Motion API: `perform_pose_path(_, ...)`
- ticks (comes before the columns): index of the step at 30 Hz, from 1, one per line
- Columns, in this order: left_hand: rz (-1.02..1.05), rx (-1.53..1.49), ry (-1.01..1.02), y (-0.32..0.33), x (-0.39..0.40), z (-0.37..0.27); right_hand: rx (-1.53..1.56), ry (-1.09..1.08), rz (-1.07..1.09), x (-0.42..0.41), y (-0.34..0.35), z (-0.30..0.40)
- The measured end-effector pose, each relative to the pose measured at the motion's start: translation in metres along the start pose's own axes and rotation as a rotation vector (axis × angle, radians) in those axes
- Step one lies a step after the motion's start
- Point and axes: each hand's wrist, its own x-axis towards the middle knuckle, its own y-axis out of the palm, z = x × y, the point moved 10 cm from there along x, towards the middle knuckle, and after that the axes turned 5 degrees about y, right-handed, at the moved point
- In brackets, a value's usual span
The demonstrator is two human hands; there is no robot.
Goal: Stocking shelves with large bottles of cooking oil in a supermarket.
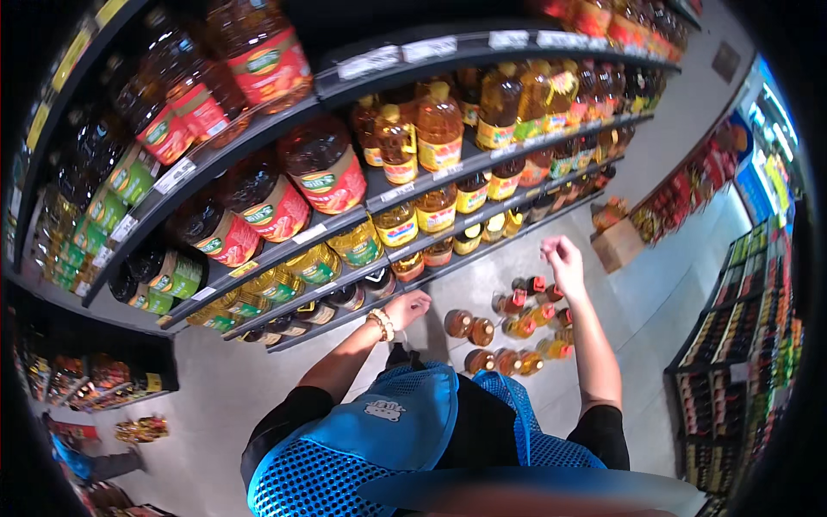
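My left hand [408, 310], with a beaded bracelet at the wrist, hovers near the bottom shelf edge, its fingers loosely curled around nothing that I can see. My right hand [563, 262] is raised over the floor to the right, fingers bent, with nothing visible in it. Below and between the hands, several oil bottles [481, 331] stand on the floor in loose groups, some with red caps [519, 297]. Shelves before me hold large dark oil jugs with red labels [326, 181], clear jugs with green labels [358, 249] and smaller yellow-capped oil bottles [439, 129].
A cardboard box [616, 245] stands on the floor beyond my right hand, beside hanging red packages [688, 187]. Another stocked shelf unit [723, 323] runs along the right. At the far lower left is a person in blue [74, 457] near a low display [97, 381].
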Motion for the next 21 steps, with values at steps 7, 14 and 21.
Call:
perform_pose_path(7, -0.065, -0.071, 0.209, -0.089, -0.017, -0.128, -0.374, -0.803, 0.108, 0.044, 0.188, 0.366)
perform_pose_path(14, -0.128, -0.096, 0.313, -0.161, -0.058, -0.190, -0.083, -0.806, 0.114, 0.153, 0.308, 0.500)
perform_pose_path(21, -0.148, -0.131, 0.402, -0.200, -0.072, -0.199, 0.445, -0.611, 0.731, 0.174, 0.385, 0.541)
